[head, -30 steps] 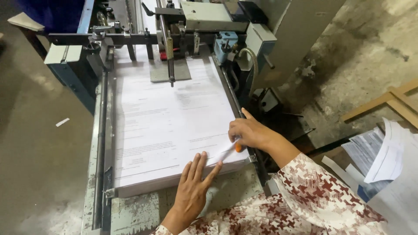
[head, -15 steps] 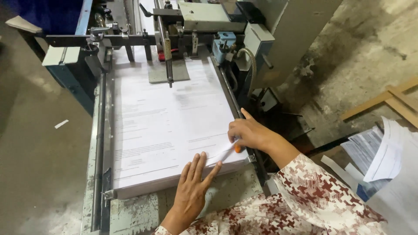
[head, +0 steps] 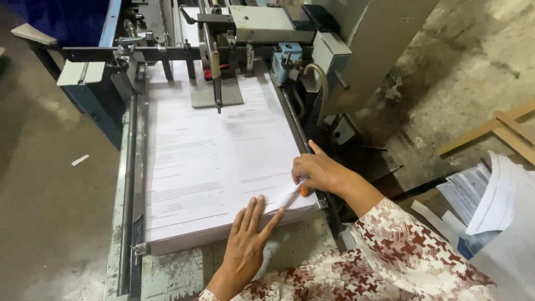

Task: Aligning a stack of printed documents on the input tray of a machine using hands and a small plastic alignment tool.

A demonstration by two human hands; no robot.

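Note:
A thick stack of white printed sheets point(head: 217, 161) lies on the feed table of a printing machine point(head: 262, 33). My left hand point(head: 248, 237) rests flat with fingers spread on the near edge of the stack. My right hand point(head: 317, 173) is at the stack's near right corner, closed on a small orange-handled tool point(head: 304, 191) whose tip lifts the corner of the top sheet.
Metal side rails point(head: 131, 184) run along both sides of the stack. A grey pressing foot point(head: 217, 92) sits on the far end of the paper. Loose printed sheets point(head: 490, 195) lie at the right, wooden strips point(head: 496, 131) beyond them. Bare concrete floor at left.

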